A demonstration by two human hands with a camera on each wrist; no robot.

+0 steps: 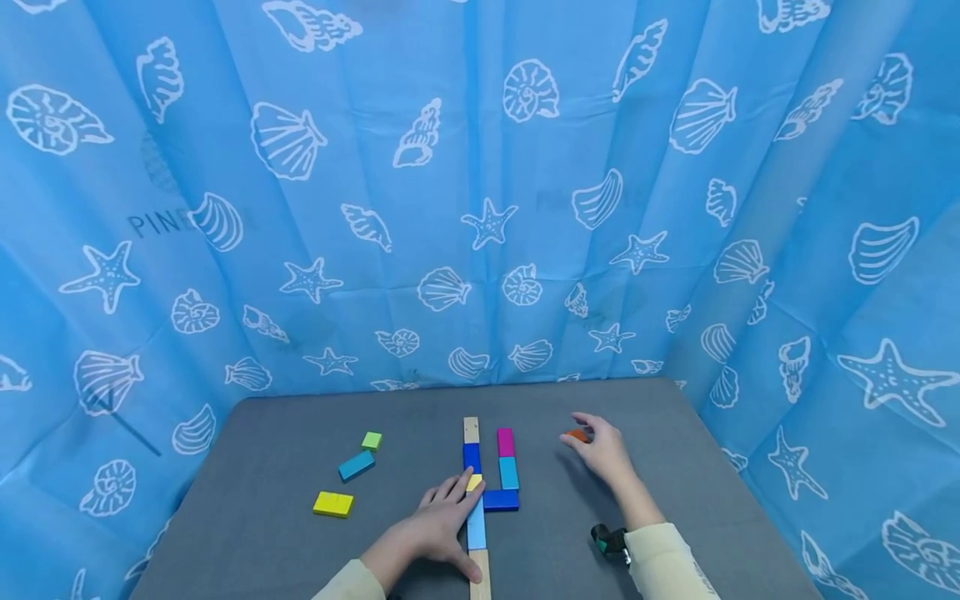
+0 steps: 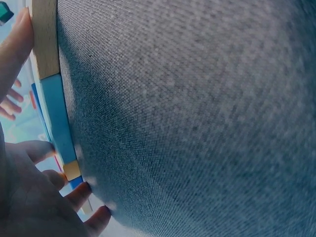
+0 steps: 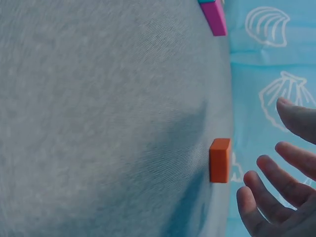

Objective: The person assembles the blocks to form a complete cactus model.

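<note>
A straight row of blocks runs away from the person, with a wooden block (image 1: pixel 471 428) at its far end, then a blue block (image 1: pixel 471 456), a small yellow block (image 1: pixel 474 482), a light blue block (image 1: pixel 477 531) and a near wooden block (image 1: pixel 480 573). My left hand (image 1: pixel 438 527) rests along this row, fingers spread, thumb touching the near wooden block. Right of the row lie a sideways blue block (image 1: pixel 501 500), a cyan block (image 1: pixel 507 473) and a magenta block (image 1: pixel 506 442). My right hand (image 1: pixel 606 454) hovers by an orange block (image 3: pixel 219 160), its fingers loosely extended and apart from it.
On the left of the grey table (image 1: pixel 255 492) lie a green block (image 1: pixel 371 442), a teal block (image 1: pixel 356 466) and a yellow double-width block (image 1: pixel 333 504). A black device (image 1: pixel 607 540) sits at the right wrist. A blue shell-patterned curtain (image 1: pixel 480 250) stands behind the table.
</note>
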